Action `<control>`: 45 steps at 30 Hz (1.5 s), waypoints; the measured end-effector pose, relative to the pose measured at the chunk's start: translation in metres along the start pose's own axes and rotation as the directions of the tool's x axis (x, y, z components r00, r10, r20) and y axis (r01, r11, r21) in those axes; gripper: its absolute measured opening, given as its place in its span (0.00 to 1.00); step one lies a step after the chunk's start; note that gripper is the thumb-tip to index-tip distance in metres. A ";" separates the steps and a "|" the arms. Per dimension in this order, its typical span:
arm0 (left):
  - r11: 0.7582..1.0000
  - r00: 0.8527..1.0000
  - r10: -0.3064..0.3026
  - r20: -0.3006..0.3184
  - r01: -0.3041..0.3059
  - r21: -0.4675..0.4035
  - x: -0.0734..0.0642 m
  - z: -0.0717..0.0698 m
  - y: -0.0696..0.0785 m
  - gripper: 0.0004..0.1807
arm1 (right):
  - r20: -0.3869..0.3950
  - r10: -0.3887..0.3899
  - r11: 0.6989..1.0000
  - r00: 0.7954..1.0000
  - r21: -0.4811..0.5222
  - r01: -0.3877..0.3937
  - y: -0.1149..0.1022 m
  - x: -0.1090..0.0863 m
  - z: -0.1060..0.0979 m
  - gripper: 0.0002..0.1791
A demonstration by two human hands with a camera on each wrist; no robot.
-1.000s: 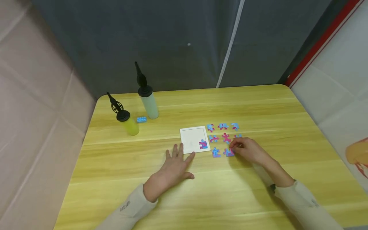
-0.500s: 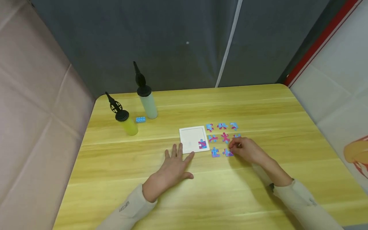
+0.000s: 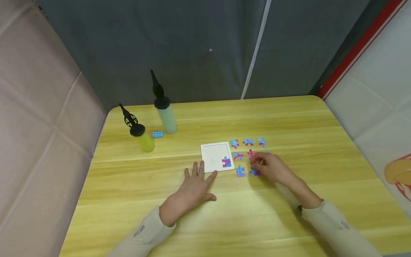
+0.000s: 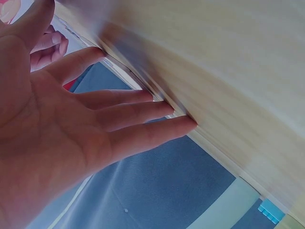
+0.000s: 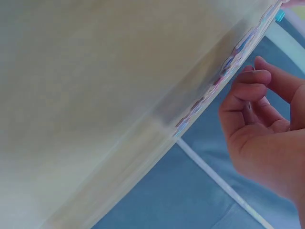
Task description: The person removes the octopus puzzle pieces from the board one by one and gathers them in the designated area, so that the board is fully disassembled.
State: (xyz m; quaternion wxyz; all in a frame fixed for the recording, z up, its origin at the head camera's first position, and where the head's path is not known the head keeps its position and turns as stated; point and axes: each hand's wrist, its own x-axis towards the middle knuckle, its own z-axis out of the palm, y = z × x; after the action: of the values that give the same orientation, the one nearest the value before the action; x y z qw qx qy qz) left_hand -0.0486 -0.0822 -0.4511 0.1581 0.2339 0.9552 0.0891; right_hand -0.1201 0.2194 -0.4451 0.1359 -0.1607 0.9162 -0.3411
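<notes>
My left hand lies spread on the table, with straight fingertips at the near left corner and edge of a white puzzle tray. In the tray's near right corner sits one pink-and-blue jigsaw piece. Loose jigsaw pieces lie in rows to the right, among them a blue one and a pink one. Over the near rows hovers my right hand, loosely curled and partly hiding several pieces. In the right wrist view its fingers are raised off the tabletop, with no piece visible between them.
At the back left stand a yellow bottle and a pale green bottle, both with tall black tops. Between them lies a blue toy brick. A dark curtain hangs behind the wooden table.
My right hand has shifted a little to the left, now covering part of the middle pink piece. The left hand, the tray and the pieces stay where they were.
</notes>
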 end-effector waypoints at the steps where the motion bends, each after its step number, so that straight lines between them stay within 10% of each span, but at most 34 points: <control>1: 1.000 1.000 0.001 -0.001 -0.001 0.001 0.000 0.000 0.000 0.46 | -0.005 -0.008 1.000 1.000 -0.010 0.008 -0.002 0.000 0.001 0.04; 45: 0.998 1.000 -0.005 -0.008 0.006 0.060 0.002 0.000 0.000 0.47 | 0.087 -0.092 0.975 0.992 -0.195 0.108 -0.061 0.043 0.035 0.11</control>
State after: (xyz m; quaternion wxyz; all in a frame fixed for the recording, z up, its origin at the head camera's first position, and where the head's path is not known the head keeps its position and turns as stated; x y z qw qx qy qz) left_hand -0.0506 -0.0809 -0.4514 0.1473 0.2356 0.9587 0.0608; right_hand -0.1344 0.1389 -0.4364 0.1370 -0.2326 0.9306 -0.2474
